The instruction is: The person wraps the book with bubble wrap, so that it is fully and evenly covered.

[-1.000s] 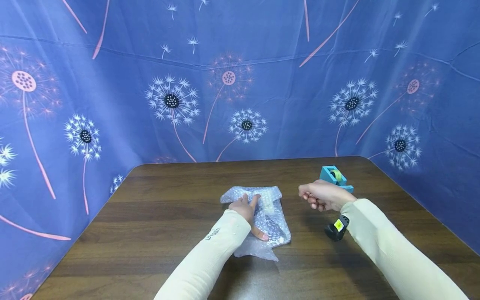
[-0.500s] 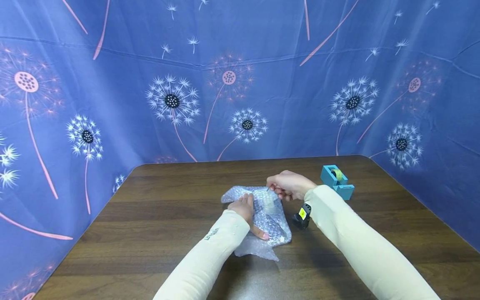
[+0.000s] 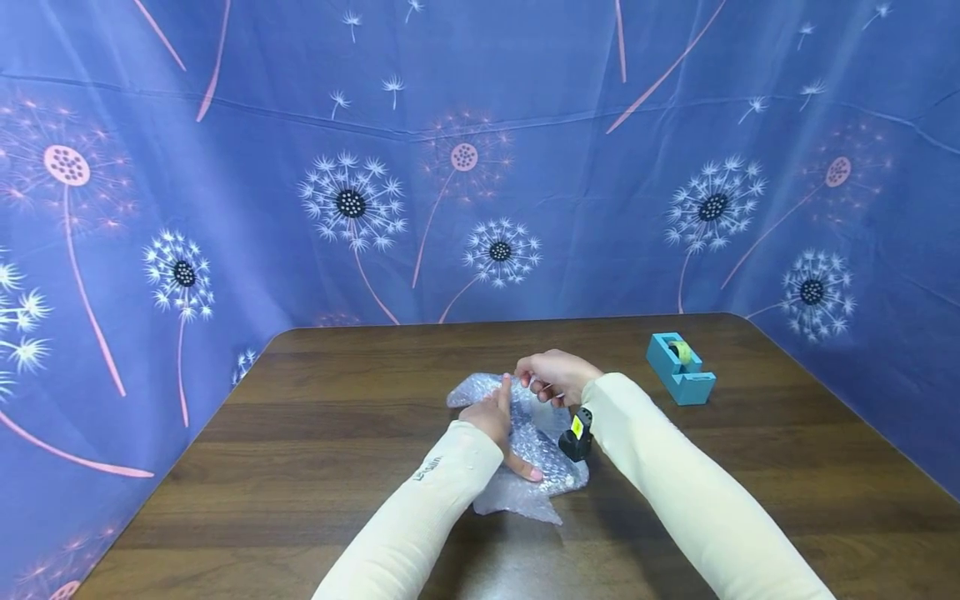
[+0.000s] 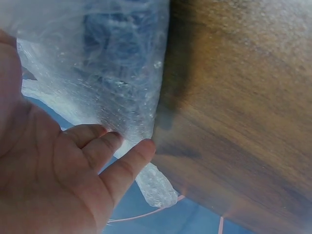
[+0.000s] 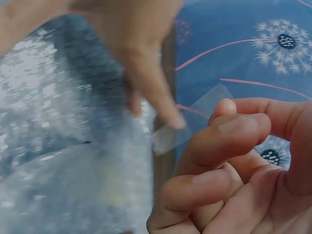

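A bundle in clear bubble wrap (image 3: 538, 446) lies on the table, and what it encloses is too blurred to tell. My left hand (image 3: 491, 419) rests on its left part with straight, spread fingers, the index finger pointing to its far edge. Over the bundle's far right corner, my right hand (image 3: 558, 377) pinches a short strip of clear tape (image 5: 207, 103) between thumb and index finger. In the right wrist view the tape's lower end sits by the left index fingertip at the wrap's edge. Whether the tape sticks to the wrap, I cannot tell.
A turquoise tape dispenser (image 3: 681, 371) with a yellowish roll stands at the back right of the brown wooden table (image 3: 322, 467). Behind the table hangs a blue cloth (image 3: 570, 208) with dandelion prints.
The right hand has moved left from beside the tape dispenser to the bundle's far edge, with the tape. The left hand stays on the wrap; its index finger has shifted.
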`<state>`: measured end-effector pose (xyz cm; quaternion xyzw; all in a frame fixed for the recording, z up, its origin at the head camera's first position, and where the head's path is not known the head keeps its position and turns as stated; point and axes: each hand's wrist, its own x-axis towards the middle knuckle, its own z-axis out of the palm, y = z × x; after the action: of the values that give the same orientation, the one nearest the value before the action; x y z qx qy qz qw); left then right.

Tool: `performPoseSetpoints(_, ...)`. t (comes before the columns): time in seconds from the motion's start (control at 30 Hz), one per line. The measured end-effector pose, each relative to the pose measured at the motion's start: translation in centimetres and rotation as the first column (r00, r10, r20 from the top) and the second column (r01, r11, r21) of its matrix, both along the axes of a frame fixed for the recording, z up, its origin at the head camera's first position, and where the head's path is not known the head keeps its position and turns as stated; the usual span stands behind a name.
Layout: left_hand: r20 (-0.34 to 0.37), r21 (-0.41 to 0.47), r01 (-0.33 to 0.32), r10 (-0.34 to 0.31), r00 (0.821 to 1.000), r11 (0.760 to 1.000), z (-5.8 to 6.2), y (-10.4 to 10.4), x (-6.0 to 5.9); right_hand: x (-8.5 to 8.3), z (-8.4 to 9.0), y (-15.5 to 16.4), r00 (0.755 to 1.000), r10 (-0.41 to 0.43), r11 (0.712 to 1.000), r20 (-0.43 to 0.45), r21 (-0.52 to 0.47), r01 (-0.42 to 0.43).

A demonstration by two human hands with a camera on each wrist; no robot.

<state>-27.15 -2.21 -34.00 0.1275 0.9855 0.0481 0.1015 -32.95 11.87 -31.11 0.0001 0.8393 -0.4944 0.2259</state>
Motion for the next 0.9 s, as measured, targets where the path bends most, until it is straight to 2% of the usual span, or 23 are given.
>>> performPoseSetpoints(0.13,0.006,-0.011,0.006,-0.006,1.000,1.000,0.2,0.2,0.0,0.2,-1.1,0.4,1.000,0.004,1.000,0.022,0.020,-0.004)
performPoseSetpoints(0.43,-0.050,-0.028,0.047,-0.048,0.998,0.999,0.5,0.0,0.3,0.6,-2.1,1.4,0.999,0.028,0.996,0.039,0.089,-0.031)
performPoseSetpoints(0.67,-0.059,-0.142,0.042,-0.050,0.997,0.989,0.8,0.5,0.3,0.7,-2.8,2.1,0.996,0.050,0.993,0.074,0.106,-0.057)
performPoseSetpoints(0.9,-0.072,-0.206,0.027,-0.042,0.997,0.978,0.8,0.9,0.4,0.6,-3.4,3.0,0.991,0.088,0.988,0.103,0.118,-0.100)
